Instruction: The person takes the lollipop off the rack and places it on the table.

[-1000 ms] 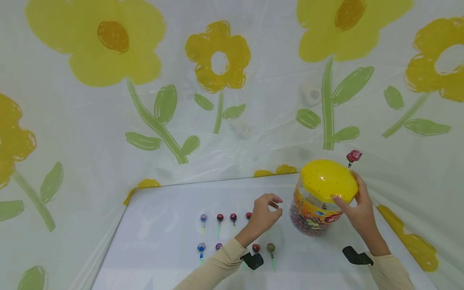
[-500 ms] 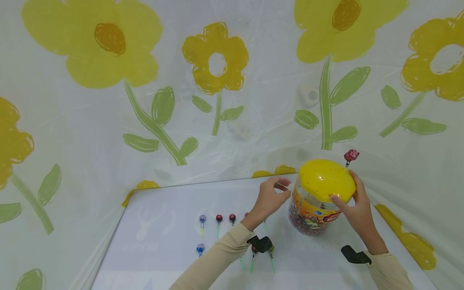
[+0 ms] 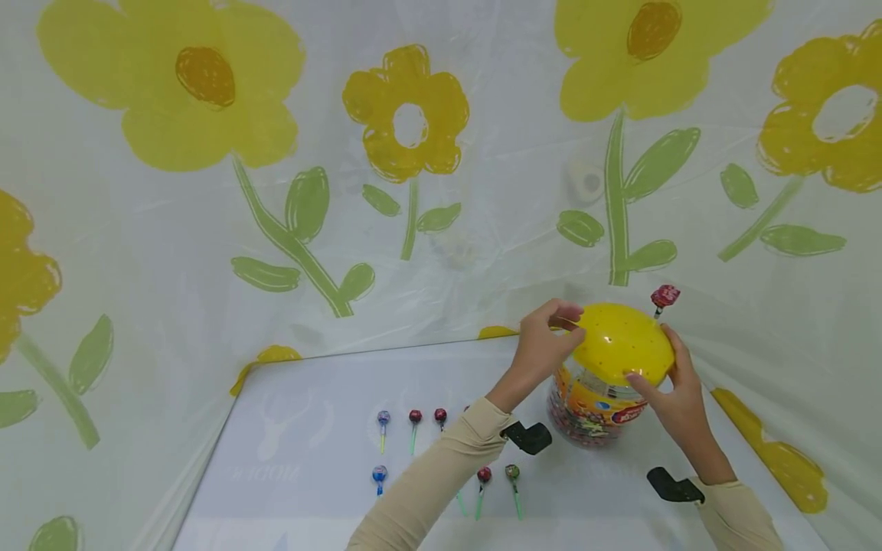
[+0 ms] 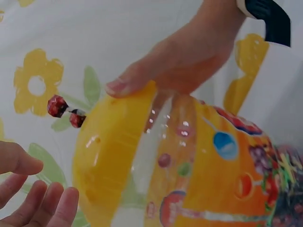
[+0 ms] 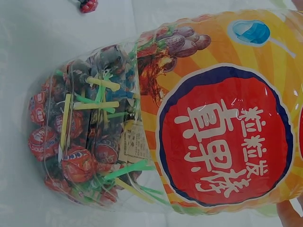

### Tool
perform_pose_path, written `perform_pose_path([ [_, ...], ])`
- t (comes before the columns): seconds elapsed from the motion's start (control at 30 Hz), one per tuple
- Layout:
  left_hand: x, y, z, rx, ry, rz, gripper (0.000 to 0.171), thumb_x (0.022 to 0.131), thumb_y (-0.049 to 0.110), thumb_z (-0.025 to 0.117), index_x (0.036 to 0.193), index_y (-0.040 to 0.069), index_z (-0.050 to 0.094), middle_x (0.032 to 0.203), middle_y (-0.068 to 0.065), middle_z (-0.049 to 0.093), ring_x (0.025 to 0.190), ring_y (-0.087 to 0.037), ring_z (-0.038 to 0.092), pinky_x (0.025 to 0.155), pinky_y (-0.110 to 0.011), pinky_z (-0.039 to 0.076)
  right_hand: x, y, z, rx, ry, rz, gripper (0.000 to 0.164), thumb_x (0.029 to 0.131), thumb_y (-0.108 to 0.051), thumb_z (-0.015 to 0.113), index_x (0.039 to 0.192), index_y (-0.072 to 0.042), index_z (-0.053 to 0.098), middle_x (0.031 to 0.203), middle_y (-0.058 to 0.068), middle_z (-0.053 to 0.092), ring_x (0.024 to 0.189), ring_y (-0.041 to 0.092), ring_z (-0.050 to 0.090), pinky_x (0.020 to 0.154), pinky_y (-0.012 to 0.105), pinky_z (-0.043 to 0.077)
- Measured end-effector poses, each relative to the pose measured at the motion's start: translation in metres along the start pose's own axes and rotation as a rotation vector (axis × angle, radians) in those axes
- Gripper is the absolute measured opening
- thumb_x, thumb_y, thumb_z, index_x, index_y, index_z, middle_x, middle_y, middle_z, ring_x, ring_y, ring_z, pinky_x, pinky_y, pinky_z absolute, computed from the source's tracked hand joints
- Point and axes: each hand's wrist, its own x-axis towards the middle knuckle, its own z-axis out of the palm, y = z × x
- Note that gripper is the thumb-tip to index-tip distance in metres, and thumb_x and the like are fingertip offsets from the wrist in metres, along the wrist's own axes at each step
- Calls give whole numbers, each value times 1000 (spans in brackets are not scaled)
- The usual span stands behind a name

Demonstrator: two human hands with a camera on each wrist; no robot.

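A clear plastic lollipop jar (image 3: 598, 409) with an orange label stands at the table's right side. Its yellow domed lid (image 3: 623, 344) is dotted with small holes. A red-wrapped lollipop (image 3: 665, 295) pokes up at the lid's far right; the left wrist view shows two wrapped heads (image 4: 57, 105) there. My right hand (image 3: 689, 409) grips the lid's right side, thumb at the front edge. My left hand (image 3: 540, 350) is at the lid's left edge, thumb and fingers apart and holding nothing visible. Several wrapped lollipops with green and yellow sticks (image 5: 78, 163) fill the jar's bottom.
Two rows of loose lollipops (image 3: 415, 417) lie on the white table (image 3: 296, 428) left of the jar, partly hidden by my left sleeve (image 3: 441, 474). A flower-printed sheet (image 3: 482, 214) hangs behind and beside the table.
My left hand has moved up and right from over the lollipop rows to the lid's left edge. My right hand keeps its grip on the lid, and the jar has stayed in place.
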Motion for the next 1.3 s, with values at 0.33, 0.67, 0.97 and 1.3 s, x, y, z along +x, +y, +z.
perform_pose_path([
  [0.33,18,18,32,-40,-84,88,31,88,9,66,118,9,58,112,-6,63,96,-7,61,79,-13,48,-5,-3,-1,-34,5,24,85,88,-14,67,152,-24,12,153,6,24,128,13,32,94,5,29],
  [0.67,27,26,69,48,-201,106,42,90,11,61,130,16,51,126,10,54,111,2,51,87,-9,41,-12,-10,-3,-18,14,-3,85,88,-10,66,152,-25,13,150,7,27,115,0,36,87,2,33],
  [0.97,27,38,77,136,-285,135,40,95,7,51,132,19,47,121,11,56,102,6,51,84,-6,40,-17,-14,-3,-29,37,-7,86,88,-9,66,152,-29,13,149,5,29,115,-2,35,88,1,32],
  [1.3,27,44,75,114,-177,163,30,96,5,52,124,16,52,110,6,63,91,6,54,77,-5,42,-23,-16,1,-44,39,20,86,87,-10,67,152,-26,13,146,9,31,113,-2,37,87,2,33],
])
